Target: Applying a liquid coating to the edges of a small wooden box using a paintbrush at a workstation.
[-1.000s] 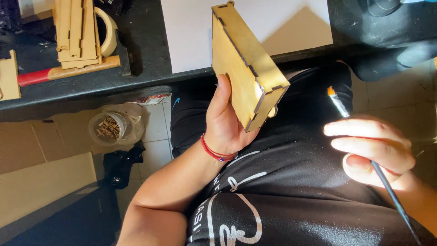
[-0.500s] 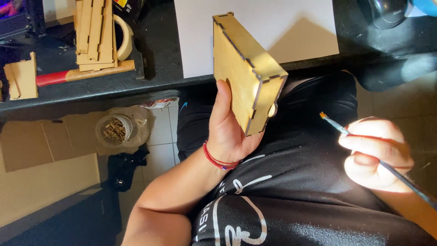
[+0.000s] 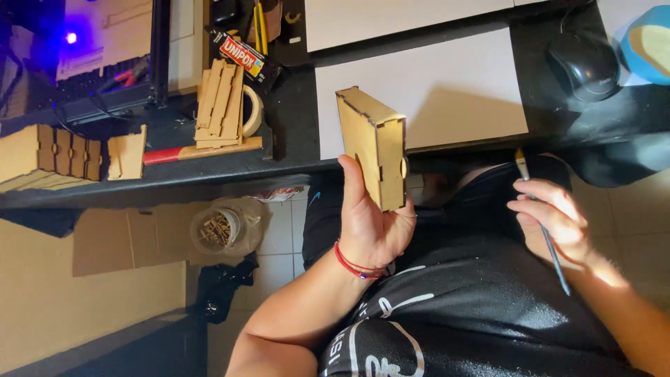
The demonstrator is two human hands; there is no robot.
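My left hand (image 3: 370, 223) grips a flat wooden box (image 3: 373, 146) made of laser-cut plywood panels, held upright on edge above my lap, near the desk's front edge. A red string bracelet circles that wrist. My right hand (image 3: 551, 220) is off to the right, level with my lap, and holds a thin paintbrush (image 3: 541, 223) whose bristle tip points up toward the desk. The brush and the box are apart.
A black desk (image 3: 293, 150) carries a white sheet (image 3: 447, 91), a stack of plywood strips (image 3: 220, 105) on a tape roll, more plywood parts (image 3: 66, 153) at left, a glue tube (image 3: 244, 52) and a black mouse (image 3: 586, 66). A clear tub (image 3: 223, 227) sits on the floor.
The view has tilted up, showing more of the desk. The box now stands more upright in my left hand. My right hand has come up and leftward with the brush.
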